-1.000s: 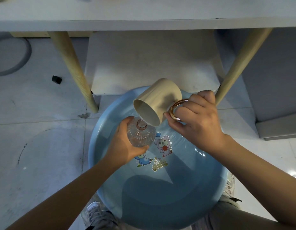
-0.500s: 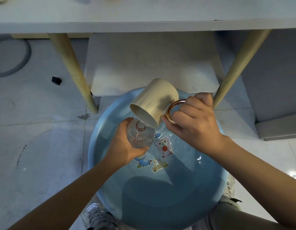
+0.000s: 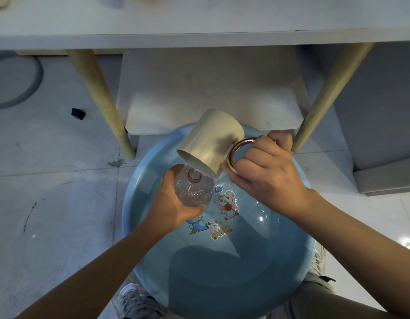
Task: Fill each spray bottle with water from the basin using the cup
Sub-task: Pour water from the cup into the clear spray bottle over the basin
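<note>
Head view: mid-pour, cup [image 3: 212,145] tipped steeply, rim right above the open neck of the spray bottle [image 3: 194,188]. Right hand [image 3: 266,173] clamped on the gold ring handle [image 3: 237,153]; left hand [image 3: 174,203] wrapped round the clear ribbed bottle, holding it upright over the far part of the blue basin [image 3: 139,203]. Hands close together, not touching. Basin on the floor under the table [image 3: 199,24], water in it, cartoon stickers on its bottom. Likely near the end of this cupful given the tilt; next probably levelling the cup, checking fill, dipping again if short. Neck narrow, so spill risk if rim drifts. Water stream hard to make out; bottle fill level unreadable through the glare; sprayer top and other bottles not visible; tabletop items cut off at the upper edge.
</note>
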Motion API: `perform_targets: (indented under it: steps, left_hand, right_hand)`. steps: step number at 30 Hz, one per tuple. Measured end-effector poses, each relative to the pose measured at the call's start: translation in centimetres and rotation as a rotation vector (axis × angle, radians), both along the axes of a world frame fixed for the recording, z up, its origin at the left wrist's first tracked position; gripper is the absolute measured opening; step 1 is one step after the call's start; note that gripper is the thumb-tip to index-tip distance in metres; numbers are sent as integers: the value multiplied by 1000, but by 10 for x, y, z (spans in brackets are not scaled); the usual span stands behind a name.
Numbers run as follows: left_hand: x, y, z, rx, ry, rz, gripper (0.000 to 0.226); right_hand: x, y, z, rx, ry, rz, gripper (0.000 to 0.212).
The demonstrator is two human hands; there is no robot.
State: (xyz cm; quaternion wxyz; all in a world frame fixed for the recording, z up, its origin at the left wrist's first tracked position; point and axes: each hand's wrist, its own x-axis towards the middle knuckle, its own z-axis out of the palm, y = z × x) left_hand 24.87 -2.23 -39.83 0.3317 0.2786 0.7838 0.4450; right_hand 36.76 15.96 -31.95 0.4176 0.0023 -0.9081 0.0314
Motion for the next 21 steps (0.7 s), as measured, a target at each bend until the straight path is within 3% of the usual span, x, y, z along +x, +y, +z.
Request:
perform_targets:
  steps: [6,12,16,21]
  left_hand:
    - [0,-2,-2,-34,-26,25,102]
    - [1,-4,-3,-38,-66,40,110]
    - [3,-7,3,-20,-58,68,99]
    - [4,-10,6,3,-56,88,95]
  right_hand:
    - [-2,0,-1,-133,-7,-101,32]
    - [2,-1,5,-585,-103,-348,34]
    - [9,10,0,-930,-187,-491,36]
    - [17,18,-24,-839,-282,-500,36]
